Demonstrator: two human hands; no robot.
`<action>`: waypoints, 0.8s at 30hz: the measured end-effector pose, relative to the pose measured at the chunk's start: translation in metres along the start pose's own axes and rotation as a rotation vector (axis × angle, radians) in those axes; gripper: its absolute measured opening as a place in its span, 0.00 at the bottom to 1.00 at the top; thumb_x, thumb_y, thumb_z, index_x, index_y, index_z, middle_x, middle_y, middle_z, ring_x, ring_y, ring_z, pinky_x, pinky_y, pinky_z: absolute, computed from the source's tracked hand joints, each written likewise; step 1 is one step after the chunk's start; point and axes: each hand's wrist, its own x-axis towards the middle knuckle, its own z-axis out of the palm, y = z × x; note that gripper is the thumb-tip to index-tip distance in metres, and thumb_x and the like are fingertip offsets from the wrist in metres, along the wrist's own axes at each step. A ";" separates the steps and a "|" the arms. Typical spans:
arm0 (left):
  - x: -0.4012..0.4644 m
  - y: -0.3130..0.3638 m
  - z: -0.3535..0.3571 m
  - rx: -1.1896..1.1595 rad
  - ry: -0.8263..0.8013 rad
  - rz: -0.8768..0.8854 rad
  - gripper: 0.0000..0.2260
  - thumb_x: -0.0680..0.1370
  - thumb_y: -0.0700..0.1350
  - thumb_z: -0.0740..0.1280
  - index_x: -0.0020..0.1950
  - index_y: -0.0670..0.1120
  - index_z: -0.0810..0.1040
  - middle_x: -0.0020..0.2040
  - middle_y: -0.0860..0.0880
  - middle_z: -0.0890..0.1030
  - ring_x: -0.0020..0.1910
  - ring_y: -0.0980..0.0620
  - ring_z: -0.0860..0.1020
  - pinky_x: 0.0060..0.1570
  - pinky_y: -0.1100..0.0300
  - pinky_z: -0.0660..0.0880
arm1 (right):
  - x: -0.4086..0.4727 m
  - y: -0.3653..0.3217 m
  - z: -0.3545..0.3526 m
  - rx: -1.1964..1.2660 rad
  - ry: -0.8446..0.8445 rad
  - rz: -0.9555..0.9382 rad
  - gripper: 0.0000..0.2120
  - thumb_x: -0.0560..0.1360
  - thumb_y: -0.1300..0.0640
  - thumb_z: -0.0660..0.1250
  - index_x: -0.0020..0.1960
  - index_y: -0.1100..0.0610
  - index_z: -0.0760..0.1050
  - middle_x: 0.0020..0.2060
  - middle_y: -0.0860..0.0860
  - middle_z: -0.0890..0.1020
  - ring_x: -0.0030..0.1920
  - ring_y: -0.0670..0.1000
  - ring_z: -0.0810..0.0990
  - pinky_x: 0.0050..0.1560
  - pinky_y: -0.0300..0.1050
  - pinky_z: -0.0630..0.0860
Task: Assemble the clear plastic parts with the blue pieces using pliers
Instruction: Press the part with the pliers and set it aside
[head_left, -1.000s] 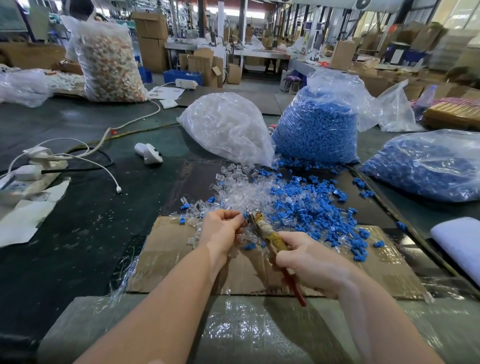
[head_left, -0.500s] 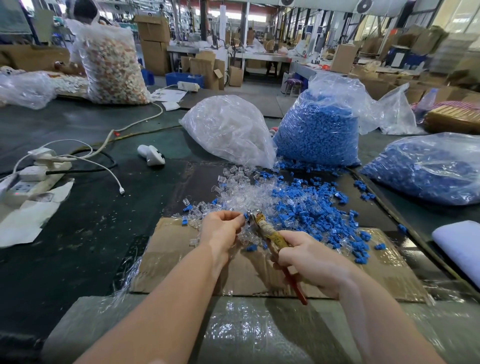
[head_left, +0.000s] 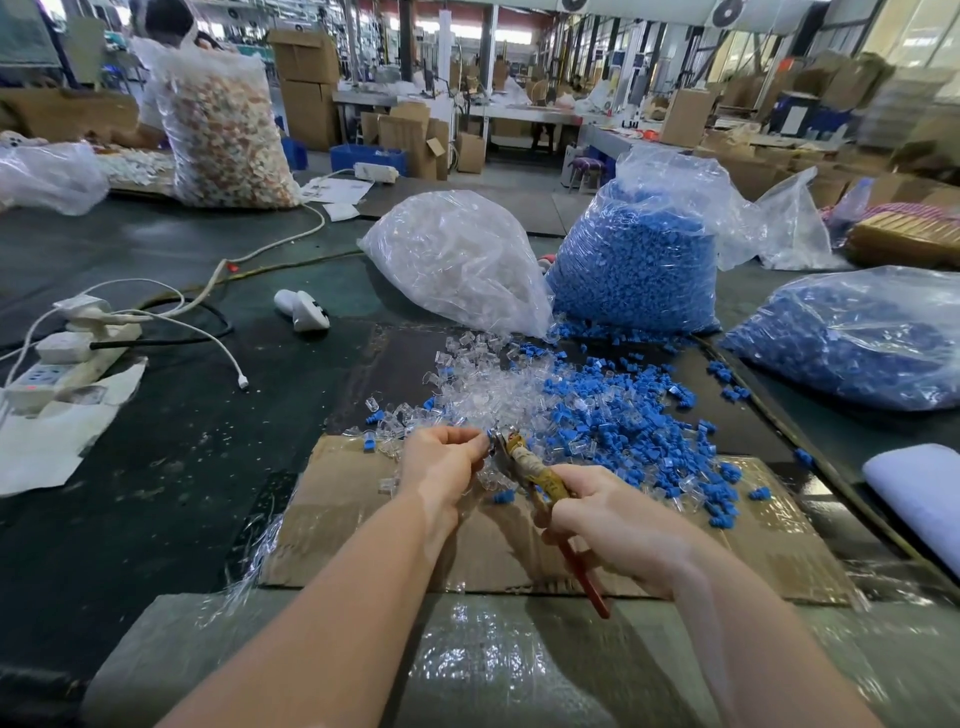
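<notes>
Pinching a small part (head_left: 487, 441), too tiny to make out, in the curled left hand (head_left: 441, 467) at the metal tip of tape-wrapped pliers (head_left: 535, 473), gripping their red handles in the right hand (head_left: 618, 525), just short of glossy clear plastic parts (head_left: 483, 389) and matte blue pieces (head_left: 623, 426) heaping beyond.

I'm on a factory packing floor: stacked cardboard boxes (head_left: 306, 78) behind, bulk bags of blue pieces (head_left: 636, 265) and clear plastic parts (head_left: 457, 260) on my desk (head_left: 156, 493), long workbenches (head_left: 519, 117) beyond.
</notes>
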 end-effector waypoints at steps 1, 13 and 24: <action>0.000 -0.001 0.001 -0.009 0.001 -0.001 0.04 0.75 0.35 0.68 0.41 0.42 0.77 0.33 0.46 0.76 0.29 0.54 0.71 0.25 0.64 0.70 | -0.001 -0.001 0.001 -0.021 -0.001 -0.012 0.06 0.73 0.66 0.57 0.42 0.57 0.68 0.37 0.56 0.70 0.37 0.52 0.68 0.38 0.46 0.65; -0.004 -0.003 0.004 -0.041 0.026 0.003 0.03 0.75 0.36 0.67 0.44 0.42 0.79 0.36 0.45 0.78 0.34 0.51 0.75 0.30 0.61 0.73 | -0.002 0.002 0.011 -0.110 0.094 -0.040 0.09 0.75 0.64 0.59 0.39 0.53 0.69 0.31 0.47 0.73 0.28 0.45 0.69 0.30 0.37 0.65; 0.017 0.003 -0.059 0.575 0.403 0.388 0.04 0.76 0.39 0.67 0.46 0.45 0.81 0.43 0.48 0.80 0.42 0.51 0.75 0.45 0.62 0.68 | 0.017 0.041 0.005 -0.488 0.599 0.115 0.30 0.74 0.53 0.66 0.74 0.51 0.59 0.56 0.52 0.71 0.60 0.53 0.68 0.63 0.54 0.66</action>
